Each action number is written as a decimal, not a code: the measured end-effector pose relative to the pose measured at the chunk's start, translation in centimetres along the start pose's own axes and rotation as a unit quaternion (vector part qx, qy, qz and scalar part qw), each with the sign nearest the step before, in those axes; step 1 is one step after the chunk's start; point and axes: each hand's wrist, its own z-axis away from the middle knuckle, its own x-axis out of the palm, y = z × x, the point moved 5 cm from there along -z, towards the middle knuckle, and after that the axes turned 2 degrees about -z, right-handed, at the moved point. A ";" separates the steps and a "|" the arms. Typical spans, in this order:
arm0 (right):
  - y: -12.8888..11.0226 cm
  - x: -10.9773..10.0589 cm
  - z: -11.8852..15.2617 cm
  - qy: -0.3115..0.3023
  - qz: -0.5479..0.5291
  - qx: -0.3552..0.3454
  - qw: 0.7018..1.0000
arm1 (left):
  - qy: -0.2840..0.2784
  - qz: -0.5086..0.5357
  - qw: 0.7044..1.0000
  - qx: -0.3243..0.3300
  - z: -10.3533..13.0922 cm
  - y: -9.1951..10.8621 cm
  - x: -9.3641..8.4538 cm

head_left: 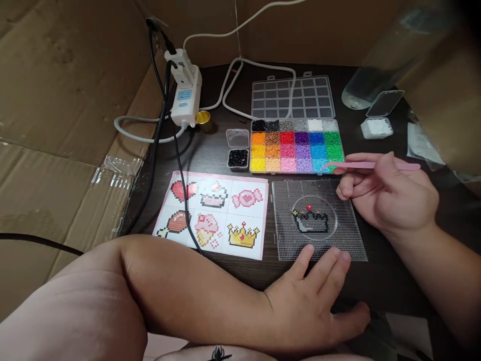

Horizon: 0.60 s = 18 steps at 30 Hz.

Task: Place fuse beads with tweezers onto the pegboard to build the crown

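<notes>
Between thumb and fingers of my right hand (398, 198) is a pair of pink plastic tweezers (363, 164). Their curved tip lies over the light-blue and green cells at the front right of a compartment bead box (295, 146). My left hand (317, 288) is spread flat, its fingertips at the near edge of a clear pegboard (281, 248). A part-built crown of fuse beads (311, 230) sits on the board, with a black outline, a red bead on top and a yellow cluster at its left. A pattern sheet (210, 213) shows several pixel designs, including a crown.
Left of the bead box stands a small open case of black beads (238, 158); at right is one of white beads (377, 128). A power strip (186, 98), a gold cup (203, 120) and a clear cylinder (361, 90) stand behind. A black cable (184, 185) crosses the sheet.
</notes>
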 end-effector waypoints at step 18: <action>0.9 1.5 0.5 0.028 -0.043 0.054 0.997 | 0.332 -0.117 0.916 -0.194 -1.2 -0.2 3.1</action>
